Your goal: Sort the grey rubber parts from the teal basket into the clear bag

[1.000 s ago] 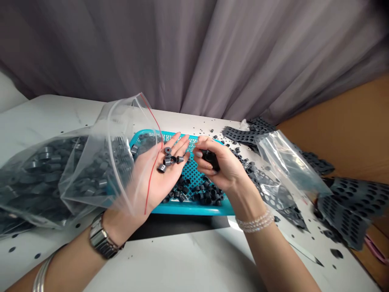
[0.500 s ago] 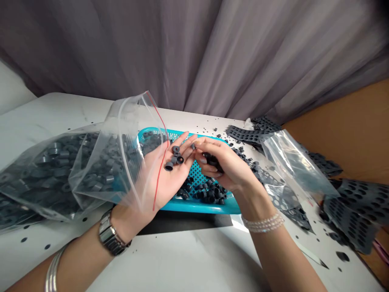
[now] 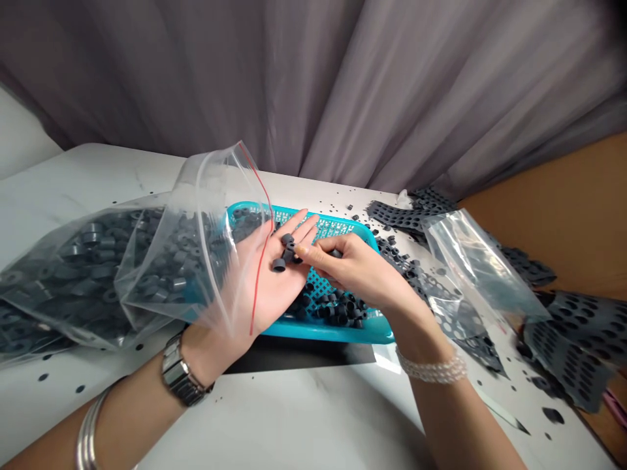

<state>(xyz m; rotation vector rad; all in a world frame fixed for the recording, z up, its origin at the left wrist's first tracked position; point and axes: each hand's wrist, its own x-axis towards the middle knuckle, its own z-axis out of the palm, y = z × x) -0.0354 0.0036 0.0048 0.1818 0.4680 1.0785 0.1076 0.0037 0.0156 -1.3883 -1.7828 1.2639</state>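
Note:
My left hand (image 3: 264, 274) lies palm up with its fingers stretched out, its wrist side behind the clear mouth of a zip bag (image 3: 210, 176). Several small dark grey hollow cylinders (image 3: 279, 264) rest on that palm. Over them, my right hand (image 3: 347, 261) has thumb and forefinger pinched at the pieces, and more dark pieces (image 3: 336, 253) show in its curled fingers. The bag, edged with a red line, bulges with similar grey rings (image 3: 102, 251). Below both hands is a blue perforated basket (image 3: 323, 335) with loose cylinders (image 3: 343, 307) inside.
To the right are punched grey sheets (image 3: 573, 346), a flat clear bag (image 3: 480, 261) and a pencil (image 3: 504, 414). Small dark discs (image 3: 80, 389) and bits are scattered over the white table (image 3: 274, 418). A grey curtain (image 3: 294, 85) hangs behind.
My right hand has moved slightly left, its thumb and forefinger coming down onto the cylinders on my left palm. The left hand stays flat, almost in place.

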